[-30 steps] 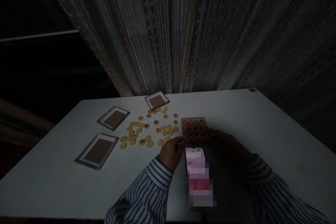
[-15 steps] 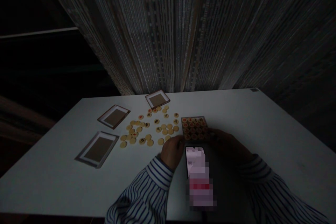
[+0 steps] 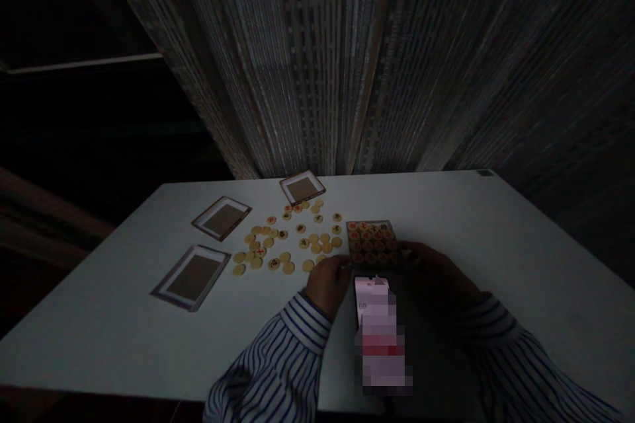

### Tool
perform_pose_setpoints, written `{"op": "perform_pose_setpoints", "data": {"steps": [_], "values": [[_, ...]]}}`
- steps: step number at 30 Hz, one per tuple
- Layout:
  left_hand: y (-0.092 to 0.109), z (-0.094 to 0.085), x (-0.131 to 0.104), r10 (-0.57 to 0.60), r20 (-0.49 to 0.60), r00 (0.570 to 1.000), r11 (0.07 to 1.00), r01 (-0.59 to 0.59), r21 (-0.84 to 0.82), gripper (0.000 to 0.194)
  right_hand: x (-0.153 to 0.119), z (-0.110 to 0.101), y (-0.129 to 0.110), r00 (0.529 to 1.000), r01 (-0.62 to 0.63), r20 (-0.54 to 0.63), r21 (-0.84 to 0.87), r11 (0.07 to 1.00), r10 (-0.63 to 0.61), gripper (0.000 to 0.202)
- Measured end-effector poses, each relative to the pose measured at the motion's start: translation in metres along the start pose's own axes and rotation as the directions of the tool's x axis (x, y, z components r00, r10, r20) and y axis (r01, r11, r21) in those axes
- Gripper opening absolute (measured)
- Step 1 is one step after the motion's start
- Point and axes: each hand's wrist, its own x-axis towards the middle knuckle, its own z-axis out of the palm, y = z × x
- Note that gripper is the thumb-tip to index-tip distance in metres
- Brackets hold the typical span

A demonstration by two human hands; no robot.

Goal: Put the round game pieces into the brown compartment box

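Observation:
A shallow square box (image 3: 381,221) lies on the table with rows of round Chinese chess pieces (image 3: 368,236) in it, red characters facing up on most. My left hand (image 3: 327,285) is closed, thumb and fingers pinching the box's near left corner. On the opposite side, my right hand (image 3: 436,272) has its fingertips on the right edge; shadow hides part of its fingers. Just left of the box, loose Chinese chess pieces (image 3: 300,229) are scattered, some face up, others showing blank backs.
A lit phone (image 3: 372,291), partly pixelated, lies between my forearms. Three shallow open boxes with brown bottoms stand beyond and left of the loose pieces: a near one (image 3: 224,261), a middle one (image 3: 247,210) and a far one (image 3: 321,186). A string curtain (image 3: 337,66) hangs behind the white table (image 3: 446,201).
The view has shifted slightly, so everything sits a little further right. Both hands keep their places at the filled box, and the loose pieces look unmoved.

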Motion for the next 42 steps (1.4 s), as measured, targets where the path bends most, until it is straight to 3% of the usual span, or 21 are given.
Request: {"op": "perform_pose_setpoints", "data": {"steps": [5,10,16,25,31,42], "values": [[-0.004,-0.004,-0.003,0.015,-0.088,0.996,1.000,-0.016,-0.016,0.020,0.003,-0.005,-0.004,0.976,0.106,-0.182,-0.073,0.992,-0.118,0.040],[-0.009,-0.015,-0.009,0.050,-0.140,0.989,0.999,-0.051,-0.001,0.015,0.007,-0.015,-0.015,0.952,0.175,-0.228,-0.148,0.973,-0.206,0.037],[-0.020,-0.035,-0.021,0.042,-0.198,0.979,0.998,-0.051,-0.040,0.012,0.014,-0.016,-0.031,0.953,0.221,-0.159,-0.213,0.952,-0.257,0.028],[-0.051,-0.063,-0.043,-0.077,-0.295,0.952,0.994,0.049,-0.099,0.010,0.039,0.011,-0.070,0.945,0.313,-0.020,-0.238,0.919,-0.327,0.022],[-0.074,-0.076,-0.054,-0.123,-0.347,0.930,0.988,0.082,-0.131,0.013,0.051,0.019,-0.099,0.873,0.481,0.037,-0.224,0.847,-0.486,0.023],[-0.095,-0.091,-0.062,-0.209,-0.411,0.887,0.975,0.155,-0.160,0.015,0.057,0.033,-0.128,0.795,0.605,0.131,-0.255,0.754,-0.593,0.026]]}}
